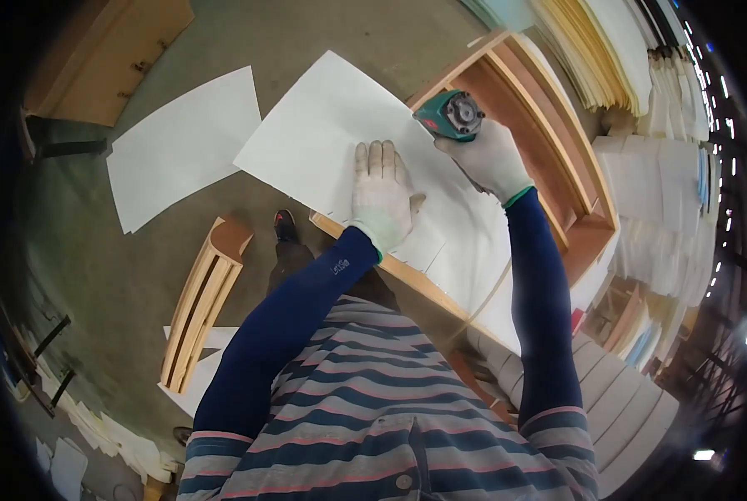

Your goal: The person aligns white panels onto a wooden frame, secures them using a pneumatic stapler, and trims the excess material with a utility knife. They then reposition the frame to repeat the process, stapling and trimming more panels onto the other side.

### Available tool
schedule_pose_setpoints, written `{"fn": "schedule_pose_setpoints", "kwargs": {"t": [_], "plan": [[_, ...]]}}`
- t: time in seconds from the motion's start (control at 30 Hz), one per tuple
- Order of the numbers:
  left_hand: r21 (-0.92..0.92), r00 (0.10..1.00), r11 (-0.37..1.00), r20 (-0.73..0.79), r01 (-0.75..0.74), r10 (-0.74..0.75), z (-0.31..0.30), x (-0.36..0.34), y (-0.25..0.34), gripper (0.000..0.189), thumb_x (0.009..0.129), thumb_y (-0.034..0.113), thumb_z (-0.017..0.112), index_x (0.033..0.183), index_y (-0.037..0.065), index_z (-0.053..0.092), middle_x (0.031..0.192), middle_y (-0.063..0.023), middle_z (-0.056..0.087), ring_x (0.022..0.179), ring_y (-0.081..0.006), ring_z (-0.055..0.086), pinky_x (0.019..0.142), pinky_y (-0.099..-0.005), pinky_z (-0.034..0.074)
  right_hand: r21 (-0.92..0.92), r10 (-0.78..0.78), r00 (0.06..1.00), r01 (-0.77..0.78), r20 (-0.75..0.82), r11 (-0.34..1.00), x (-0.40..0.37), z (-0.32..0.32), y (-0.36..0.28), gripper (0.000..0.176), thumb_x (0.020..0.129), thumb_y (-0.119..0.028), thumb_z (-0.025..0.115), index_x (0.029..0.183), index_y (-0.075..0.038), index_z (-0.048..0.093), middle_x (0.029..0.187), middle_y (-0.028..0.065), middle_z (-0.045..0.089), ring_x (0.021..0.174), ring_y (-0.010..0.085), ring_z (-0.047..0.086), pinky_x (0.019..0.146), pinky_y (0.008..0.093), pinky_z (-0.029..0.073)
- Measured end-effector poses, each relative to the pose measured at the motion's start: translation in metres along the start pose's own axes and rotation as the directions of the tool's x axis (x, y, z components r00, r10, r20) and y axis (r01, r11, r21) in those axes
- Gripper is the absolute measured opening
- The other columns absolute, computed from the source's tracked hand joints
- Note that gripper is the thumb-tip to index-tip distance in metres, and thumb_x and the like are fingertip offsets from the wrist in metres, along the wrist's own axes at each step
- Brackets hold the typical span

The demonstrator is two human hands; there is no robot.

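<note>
From where I stand, the worker's left hand (383,200), in a white glove with a green cuff, lies palm down with its fingers (375,159) straight and close together, the thumb spread aside; they grip nothing and rest flat on a large, smooth white sheet (298,134); that sheet runs out ahead of those fingers, and back beneath the wrist towards the worker.

The right hand (497,163), gloved the same way, has its fingers wrapped around a green power tool with a round dark metal cap (453,115); the tool sits forward and to the right of the left fingers, over the sheet's right-hand side; whether its far end touches anything I cannot tell.

Beyond the right fingers, further right, curves a light wooden frame with reddish-brown inner panels (572,125); one light wooden edge also shows under the sheet, just behind the left wrist.

Well to the left of the left fingers, a second white sheet (185,150) lies on the grey floor (73,225); behind it, nearer the worker, rests a curved, slatted piece of pale wood (206,313); far right of both hands stand stacked yellow and white sheets (595,50).
</note>
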State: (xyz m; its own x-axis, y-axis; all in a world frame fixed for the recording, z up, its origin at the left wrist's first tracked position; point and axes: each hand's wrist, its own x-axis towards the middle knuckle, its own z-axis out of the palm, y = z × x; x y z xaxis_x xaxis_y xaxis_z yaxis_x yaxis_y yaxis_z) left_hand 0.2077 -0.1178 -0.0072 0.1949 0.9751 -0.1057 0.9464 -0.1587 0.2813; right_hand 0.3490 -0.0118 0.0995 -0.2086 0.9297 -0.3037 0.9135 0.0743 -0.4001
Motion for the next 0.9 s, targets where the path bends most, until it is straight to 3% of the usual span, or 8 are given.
{"fn": "schedule_pose_setpoints", "kwargs": {"t": [0.07,0.13,0.2,0.3,0.37,0.7,0.77,0.9], "plan": [[0.001,0.998,0.999,0.057,-0.032,0.032,-0.006,-0.002,-0.003,0.081,0.098,0.052,0.049,0.15,-0.01,0.038,0.159,-0.0264,0.034,0.151,-0.0403,0.025,0.125,-0.0574,0.006,-0.045,0.008,0.999,-0.006,0.034,0.999,0.005,0.003,-0.003,0.036,0.081,-0.031,0.079,0.101,-0.001,0.074,0.079,0.0181,0.072,0.072,0.0312,0.071,0.07,0.0381,0.055],[-0.016,0.998,0.999,0.061,-0.033,0.034,-0.007,-0.001,-0.005,0.081,0.098,0.052,0.049,0.15,-0.01,0.038,0.159,-0.0263,0.035,0.151,-0.04,0.025,0.125,-0.0577,0.006,-0.048,0.02,0.999,-0.018,0.043,0.999,0.006,0.008,0.0,0.04,0.08,-0.036,0.077,0.095,0.001,0.075,0.086,0.0251,0.071,0.086,0.0401,0.069,0.079,0.0444,0.055],[-0.034,0.997,0.998,0.067,-0.044,0.046,-0.008,-0.002,-0.007,0.081,0.098,0.051,0.049,0.15,-0.01,0.038,0.159,-0.0261,0.035,0.151,-0.0396,0.025,0.125,-0.058,0.006,-0.061,-0.014,1.0,0.015,0.017,0.998,0.007,0.014,0.001,0.042,0.08,-0.038,0.077,0.094,0.002,0.075,0.083,0.025,0.071,0.082,0.0404,0.069,0.077,0.0442,0.055],[-0.046,0.995,0.998,0.079,-0.052,0.056,-0.008,-0.003,-0.01,0.08,0.099,0.051,0.049,0.15,-0.009,0.038,0.159,-0.0253,0.035,0.151,-0.0393,0.025,0.125,-0.0584,0.006,-0.07,0.129,0.989,-0.124,0.074,0.99,0.009,0.015,-0.005,0.043,0.081,-0.04,0.077,0.093,0.001,0.075,0.08,0.025,0.07,0.078,0.0408,0.069,0.074,0.044,0.055],[-0.047,0.994,0.997,0.08,-0.064,0.068,-0.007,-0.003,-0.012,0.079,0.099,0.05,0.05,0.151,-0.008,0.038,0.159,-0.0244,0.035,0.151,-0.039,0.025,0.125,-0.0587,0.006,-0.038,0.05,0.998,-0.049,0.035,0.998,0.009,0.018,-0.002,0.044,0.081,-0.04,0.077,0.091,0.003,0.074,0.077,0.0256,0.07,0.077,0.0407,0.069,0.073,0.0438,0.055],[-0.015,0.991,0.998,0.116,-0.063,0.064,-0.015,0.001,-0.012,0.077,0.099,0.049,0.048,0.153,-0.005,0.037,0.161,-0.0206,0.035,0.152,-0.0364,0.025,0.124,-0.0608,0.003,-0.126,0.02,0.999,-0.023,-0.025,0.992,0.012,0.028,0.006,0.038,0.081,-0.036,0.077,0.091,0.001,0.074,0.082,0.0251,0.07,0.082,0.0419,0.069,0.075,0.0459,0.055],[-0.015,0.99,0.998,0.123,-0.067,0.068,-0.015,-0.003,-0.012,0.077,0.099,0.05,0.049,0.154,-0.004,0.036,0.162,-0.0197,0.034,0.153,-0.0349,0.024,0.124,-0.061,0.002,-0.124,0.022,1.0,-0.021,0.012,0.992,0.003,0.024,-0.002,0.037,0.081,-0.036,0.078,0.092,-0.001,0.074,0.084,0.0237,0.071,0.084,0.041,0.07,0.076,0.0459,0.055],[-0.028,0.989,0.994,0.102,-0.103,0.106,-0.017,-0.006,-0.018,0.079,0.098,0.05,0.051,0.154,-0.004,0.036,0.163,-0.0193,0.033,0.154,-0.0337,0.022,0.124,-0.0625,-0.001,-0.055,0.016,0.998,-0.019,-0.068,0.998,-0.024,0.02,0.001,0.038,0.08,-0.038,0.08,0.094,-0.003,0.074,0.083,0.0231,0.071,0.083,0.0404,0.07,0.074,0.0457,0.055]]}}
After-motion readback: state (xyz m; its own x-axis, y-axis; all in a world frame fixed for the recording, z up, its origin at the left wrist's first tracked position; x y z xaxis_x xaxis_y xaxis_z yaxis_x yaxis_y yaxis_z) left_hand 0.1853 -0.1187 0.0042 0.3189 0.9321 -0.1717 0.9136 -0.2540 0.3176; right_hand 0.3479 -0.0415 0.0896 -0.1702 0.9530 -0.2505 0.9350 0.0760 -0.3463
